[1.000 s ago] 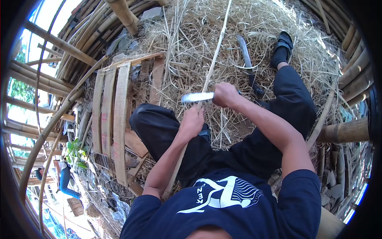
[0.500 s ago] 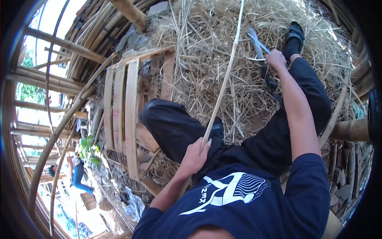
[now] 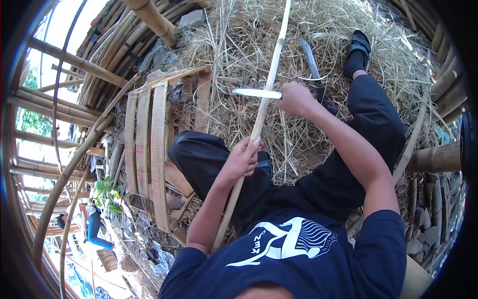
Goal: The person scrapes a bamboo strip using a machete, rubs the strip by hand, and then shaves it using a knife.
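Note:
A long pale bamboo strip [image 3: 271, 82] runs from beside my torso up across the straw. My left hand [image 3: 243, 158] is wrapped around it in front of my bent knee. My right hand [image 3: 296, 98] grips a knife; its bright blade [image 3: 256, 93] points left and lies across the strip, above my left hand. The knife's handle is mostly hidden in my fist. Past my right hand, a larger curved blade [image 3: 310, 60] with a dark handle rests on the straw.
Left of my knee lies a slatted wooden pallet [image 3: 159, 154]. Straw and shavings [image 3: 259, 40] cover the ground. Bamboo poles [image 3: 74, 102] stand along the left, and a thick bamboo post [image 3: 435, 158] juts in at right. Another person [image 3: 93, 226] is in the background at lower left.
My right hand has brought the knife down and left, from above the straw near my foot onto the strip. The strip has slid back toward my body, its lower end now beside my torso.

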`<action>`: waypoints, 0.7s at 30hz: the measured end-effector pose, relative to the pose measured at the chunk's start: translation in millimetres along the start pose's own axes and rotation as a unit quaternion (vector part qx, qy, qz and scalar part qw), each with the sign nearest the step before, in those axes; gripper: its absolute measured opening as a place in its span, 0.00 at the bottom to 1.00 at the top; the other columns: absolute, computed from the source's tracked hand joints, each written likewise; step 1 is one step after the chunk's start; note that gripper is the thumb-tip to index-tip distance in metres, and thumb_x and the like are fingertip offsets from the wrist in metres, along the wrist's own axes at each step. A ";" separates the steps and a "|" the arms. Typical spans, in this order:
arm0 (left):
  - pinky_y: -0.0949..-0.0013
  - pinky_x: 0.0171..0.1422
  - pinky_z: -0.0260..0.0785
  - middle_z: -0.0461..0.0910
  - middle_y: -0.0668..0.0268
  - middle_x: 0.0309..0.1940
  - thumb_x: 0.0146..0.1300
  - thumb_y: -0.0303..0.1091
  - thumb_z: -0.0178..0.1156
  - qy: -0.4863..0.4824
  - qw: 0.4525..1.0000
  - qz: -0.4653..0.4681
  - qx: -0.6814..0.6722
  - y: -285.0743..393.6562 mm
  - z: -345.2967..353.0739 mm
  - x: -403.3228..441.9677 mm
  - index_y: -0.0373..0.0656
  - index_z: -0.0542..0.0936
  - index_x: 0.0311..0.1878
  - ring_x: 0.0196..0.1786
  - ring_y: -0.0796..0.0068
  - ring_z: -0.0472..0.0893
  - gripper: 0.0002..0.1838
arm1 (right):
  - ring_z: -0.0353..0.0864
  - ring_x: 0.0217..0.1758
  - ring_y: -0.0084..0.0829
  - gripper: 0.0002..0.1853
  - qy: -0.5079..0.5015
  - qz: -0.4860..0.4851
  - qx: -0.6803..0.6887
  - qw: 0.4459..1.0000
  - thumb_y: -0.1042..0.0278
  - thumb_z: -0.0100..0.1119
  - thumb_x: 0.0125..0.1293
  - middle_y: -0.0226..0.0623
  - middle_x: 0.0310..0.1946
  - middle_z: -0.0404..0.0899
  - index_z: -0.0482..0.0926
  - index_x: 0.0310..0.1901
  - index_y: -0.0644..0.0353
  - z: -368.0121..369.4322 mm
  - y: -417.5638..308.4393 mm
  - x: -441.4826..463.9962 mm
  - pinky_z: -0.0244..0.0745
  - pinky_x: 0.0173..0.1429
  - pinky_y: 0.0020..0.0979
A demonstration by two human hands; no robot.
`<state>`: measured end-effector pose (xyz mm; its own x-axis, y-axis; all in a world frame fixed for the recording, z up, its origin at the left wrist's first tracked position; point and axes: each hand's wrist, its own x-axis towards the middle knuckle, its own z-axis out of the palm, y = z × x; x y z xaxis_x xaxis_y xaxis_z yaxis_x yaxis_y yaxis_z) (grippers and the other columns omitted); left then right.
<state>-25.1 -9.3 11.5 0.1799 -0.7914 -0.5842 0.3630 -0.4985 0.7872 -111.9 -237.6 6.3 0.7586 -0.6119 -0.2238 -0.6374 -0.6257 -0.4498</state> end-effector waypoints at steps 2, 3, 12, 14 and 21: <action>0.82 0.12 0.46 0.54 0.79 0.15 0.75 0.44 0.44 0.005 1.000 0.005 0.010 3.6 -5.9 10.6 0.43 0.69 0.47 0.11 0.90 0.53 0.14 | 0.84 0.40 0.47 0.14 -0.041 -0.020 -0.023 0.999 0.65 0.57 0.53 0.53 0.34 0.83 0.83 0.33 0.67 14.7 -5.3 -12.3 0.80 0.48 0.42; 0.82 0.12 0.46 0.54 0.79 0.15 0.75 0.44 0.44 0.009 1.000 0.008 0.021 5.2 -8.3 15.1 0.43 0.69 0.47 0.11 0.90 0.53 0.13 | 0.85 0.40 0.47 0.13 -0.062 -0.031 -0.038 0.997 0.65 0.56 0.53 0.53 0.34 0.83 0.83 0.32 0.67 26.2 -4.9 -14.5 0.80 0.47 0.42; 0.80 0.12 0.48 0.56 0.79 0.15 0.74 0.40 0.48 0.070 0.992 0.023 0.100 -4.4 -3.3 26.5 0.45 0.68 0.48 0.11 0.88 0.56 0.09 | 0.84 0.33 0.51 0.11 -0.050 -0.088 -0.012 0.995 0.66 0.58 0.48 0.54 0.27 0.81 0.81 0.26 0.67 64.1 -4.6 -11.9 0.81 0.41 0.44; 0.79 0.13 0.50 0.59 0.78 0.15 0.73 0.40 0.49 0.113 0.959 0.124 0.230 -26.1 -13.4 41.7 0.45 0.69 0.48 0.12 0.88 0.59 0.10 | 0.83 0.33 0.51 0.10 -0.035 -0.095 -0.012 0.995 0.66 0.58 0.48 0.52 0.25 0.81 0.80 0.25 0.66 72.9 1.7 -4.8 0.80 0.41 0.43; 0.63 0.34 0.66 0.73 0.60 0.23 0.71 0.41 0.51 0.150 0.937 0.112 0.294 -22.4 -16.0 34.0 0.36 0.73 0.49 0.28 0.71 0.75 0.16 | 0.83 0.33 0.49 0.10 -0.005 -0.091 -0.019 0.996 0.65 0.59 0.46 0.50 0.25 0.81 0.81 0.25 0.65 65.7 4.8 3.8 0.80 0.42 0.41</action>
<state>-12.5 -19.4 -29.1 0.4731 -0.8081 -0.3510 -0.2660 -0.5109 0.8175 -103.2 -211.2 -53.6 0.8628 -0.4824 -0.1512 -0.4945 -0.7431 -0.4509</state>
